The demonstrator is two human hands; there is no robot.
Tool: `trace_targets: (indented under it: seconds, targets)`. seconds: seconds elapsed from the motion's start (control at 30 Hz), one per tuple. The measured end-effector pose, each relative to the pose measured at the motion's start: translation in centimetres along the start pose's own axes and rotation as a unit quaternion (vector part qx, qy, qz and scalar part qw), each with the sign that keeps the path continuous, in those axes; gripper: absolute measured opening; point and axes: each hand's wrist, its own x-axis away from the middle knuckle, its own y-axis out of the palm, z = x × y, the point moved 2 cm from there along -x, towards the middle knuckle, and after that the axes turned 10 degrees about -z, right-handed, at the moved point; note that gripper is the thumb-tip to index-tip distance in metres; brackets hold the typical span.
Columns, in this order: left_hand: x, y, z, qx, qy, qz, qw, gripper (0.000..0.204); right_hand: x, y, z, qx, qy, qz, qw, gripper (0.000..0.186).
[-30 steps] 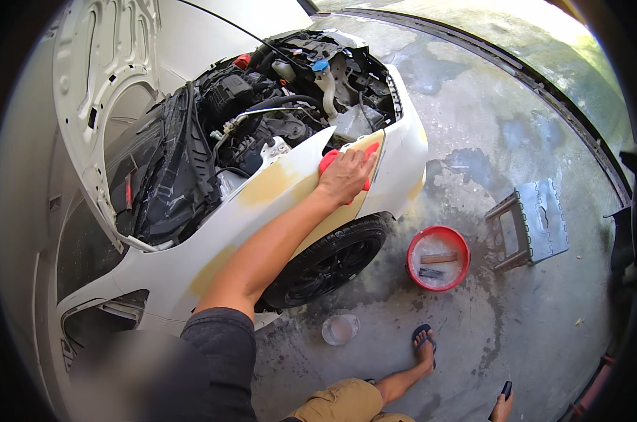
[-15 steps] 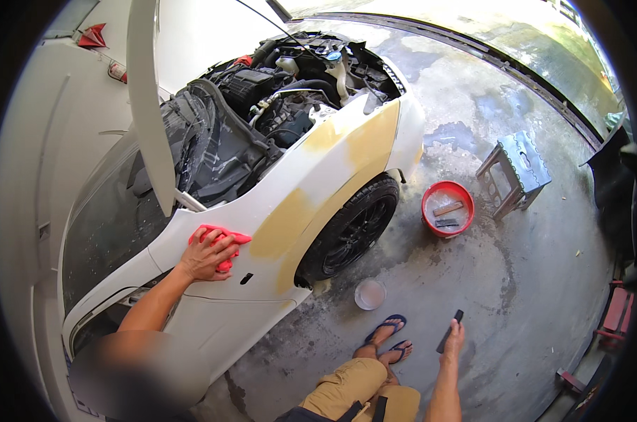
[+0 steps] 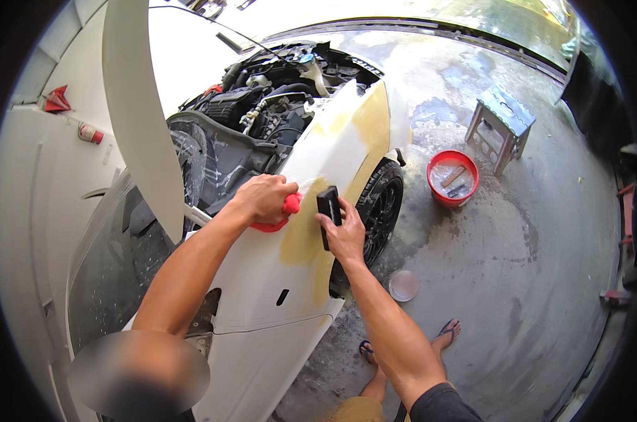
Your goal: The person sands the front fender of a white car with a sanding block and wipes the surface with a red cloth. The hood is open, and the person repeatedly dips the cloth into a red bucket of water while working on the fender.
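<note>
Now both our hands are up at the same part of the white car [image 3: 251, 281]. Half a second ago our left hand [image 3: 265, 200] had the red cloth [image 3: 291, 204] farther back, near the door [image 3: 255, 366], and our right hand [image 3: 345, 231] held the black block [image 3: 327, 202] out over the floor [image 3: 487, 295], well away from the car. Since then the left hand has gone forward, and the right hand has brought the block up to the yellow patch [image 3: 301, 245]. To us that looks like a change from wiping with one hand to working with both around the patch. The hands are near each other but do not touch. Our left hand is closed around the cloth, which is bunched up and pokes out past the fingers. Our right hand grips the block between thumb and fingers. The block is over the patch, between the cloth and the wheel [image 3: 383, 211]; we cannot tell if it presses down. The cloth is by the patch's left edge.
</note>
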Motion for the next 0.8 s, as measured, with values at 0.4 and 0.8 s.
trace_targets:
  seconds: [0.4,0.8]
  targets:
    - [7.5,2.7,-2.2,0.125,0.088,0.047,0.987,0.054,3.1,9.6,-0.9,0.166,-0.005,0.153,0.974,0.057]
    - [6.2,2.2,-2.5,0.249,0.098,0.155,0.951,0.047,1.0,9.9,-3.2,0.132,0.071,0.175,0.973,0.055]
